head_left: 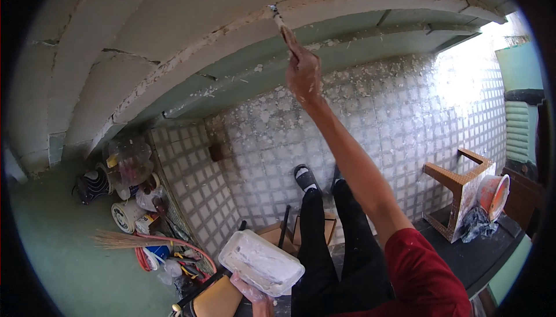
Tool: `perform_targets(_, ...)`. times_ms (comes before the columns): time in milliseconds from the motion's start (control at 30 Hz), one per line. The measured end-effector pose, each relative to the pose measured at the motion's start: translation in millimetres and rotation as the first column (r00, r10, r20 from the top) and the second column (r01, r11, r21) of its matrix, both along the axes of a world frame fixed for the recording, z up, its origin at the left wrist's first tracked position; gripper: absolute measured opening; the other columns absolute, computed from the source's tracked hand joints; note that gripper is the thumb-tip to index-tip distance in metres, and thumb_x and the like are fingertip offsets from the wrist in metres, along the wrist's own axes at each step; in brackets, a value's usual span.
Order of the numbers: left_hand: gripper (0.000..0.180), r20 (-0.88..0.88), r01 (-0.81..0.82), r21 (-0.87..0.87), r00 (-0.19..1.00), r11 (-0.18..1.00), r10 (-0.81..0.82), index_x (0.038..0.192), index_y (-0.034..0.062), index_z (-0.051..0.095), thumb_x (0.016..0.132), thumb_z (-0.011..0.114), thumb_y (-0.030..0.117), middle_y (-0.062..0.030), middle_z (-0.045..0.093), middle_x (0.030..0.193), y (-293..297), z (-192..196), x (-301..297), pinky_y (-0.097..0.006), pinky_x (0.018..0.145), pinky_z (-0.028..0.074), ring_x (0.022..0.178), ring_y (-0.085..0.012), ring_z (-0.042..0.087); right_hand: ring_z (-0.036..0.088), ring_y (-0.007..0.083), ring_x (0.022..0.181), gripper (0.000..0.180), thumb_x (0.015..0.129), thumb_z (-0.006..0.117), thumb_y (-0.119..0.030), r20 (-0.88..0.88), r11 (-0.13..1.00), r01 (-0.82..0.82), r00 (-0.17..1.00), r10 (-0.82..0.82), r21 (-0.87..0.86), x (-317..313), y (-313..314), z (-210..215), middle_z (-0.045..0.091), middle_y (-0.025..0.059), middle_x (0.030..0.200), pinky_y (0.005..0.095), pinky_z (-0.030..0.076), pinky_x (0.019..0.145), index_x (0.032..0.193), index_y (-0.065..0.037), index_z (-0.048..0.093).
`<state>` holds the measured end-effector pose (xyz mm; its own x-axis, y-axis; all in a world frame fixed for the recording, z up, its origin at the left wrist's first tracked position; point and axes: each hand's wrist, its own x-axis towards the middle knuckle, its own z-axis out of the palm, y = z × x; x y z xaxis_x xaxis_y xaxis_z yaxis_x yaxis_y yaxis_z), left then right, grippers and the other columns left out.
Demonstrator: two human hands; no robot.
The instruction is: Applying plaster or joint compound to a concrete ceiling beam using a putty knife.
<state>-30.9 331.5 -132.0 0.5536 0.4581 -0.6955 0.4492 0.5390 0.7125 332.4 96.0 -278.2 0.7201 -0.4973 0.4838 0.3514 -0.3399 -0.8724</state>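
Observation:
My right hand (305, 76) is closed round the handle of a narrow putty knife (280, 22), its far end pale with smears. My arm is stretched up, and the tip touches or nearly touches the rough edge of a pale ledge (249, 30). Whitish residue spots my fingers. Low in the picture, my left hand (249, 290) grips the near edge of a white rectangular plastic tub (284, 290). White paste (260, 262) coats the inside of the tub.
A patterned stool (460, 192) with an orange bucket (493, 195) and dark plastic stands at right. Left lie a straw broom (124, 239), a red hose (197, 248), bags and buckets. White splatter covers the tiled floor (370, 108) below. My sandalled feet are beneath me.

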Motion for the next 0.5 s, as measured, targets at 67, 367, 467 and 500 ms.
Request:
perform_targets(67, 0.064, -0.008, -0.016, 0.014, 1.0, 1.0, 0.016, 0.131, 0.0066, 0.039, 0.084, 0.035, 0.05, -0.0117, 0.048, 0.126, 2, 2, 1, -0.043, 0.095, 0.041, 0.114, -0.0299, 0.048, 0.055, 0.0282, 0.112, 0.055, 0.074, 0.042, 0.017, -0.051, 0.999, -0.053, 0.997, 0.054, 0.012, -10, -3, 11, 0.058, 0.0179, 0.118, 0.0344, 0.046, 0.093, 0.125, -0.002, 0.052)
perform_targets(367, 0.068, -0.006, -0.047, -0.095, 0.999, 0.994, 0.047, 0.131, 0.0073, 0.039, 0.082, 0.038, 0.053, -0.0113, 0.047, 0.127, 23, -11, -10, -0.043, 0.094, 0.042, 0.114, -0.0302, 0.048, 0.035, 0.0359, 0.13, 0.054, 0.075, 0.057, 0.004, 0.034, 0.838, 0.243, 0.965, -0.259, -0.488, 18, -14, -18, 0.047, 0.0159, 0.134, 0.0507, 0.021, 0.11, 0.128, -0.005, 0.052)
perform_targets(467, 0.068, -0.048, -0.042, -0.054, 0.998, 0.998, 0.04, 0.131, 0.0073, 0.039, 0.082, 0.038, 0.054, -0.0111, 0.048, 0.126, 34, -14, -9, -0.043, 0.095, 0.042, 0.114, -0.0295, 0.048, 0.034, 0.0366, 0.13, 0.055, 0.075, 0.06, 0.002, 0.083, 0.822, 0.287, 0.955, -0.283, -0.491, 33, -15, -39, 0.046, 0.0153, 0.135, 0.0515, 0.02, 0.11, 0.129, -0.006, 0.051)
perform_targets(500, 0.068, -0.062, -0.039, -0.043, 0.997, 0.998, 0.036, 0.131, 0.0074, 0.039, 0.082, 0.038, 0.054, -0.011, 0.048, 0.126, 37, -15, -10, -0.043, 0.095, 0.042, 0.114, -0.0293, 0.048, 0.035, 0.0361, 0.13, 0.055, 0.075, 0.059, 0.002, 0.089, 0.803, 0.293, 0.953, -0.29, -0.519, 34, -17, -42, 0.046, 0.0151, 0.134, 0.0513, 0.021, 0.11, 0.129, -0.007, 0.051)
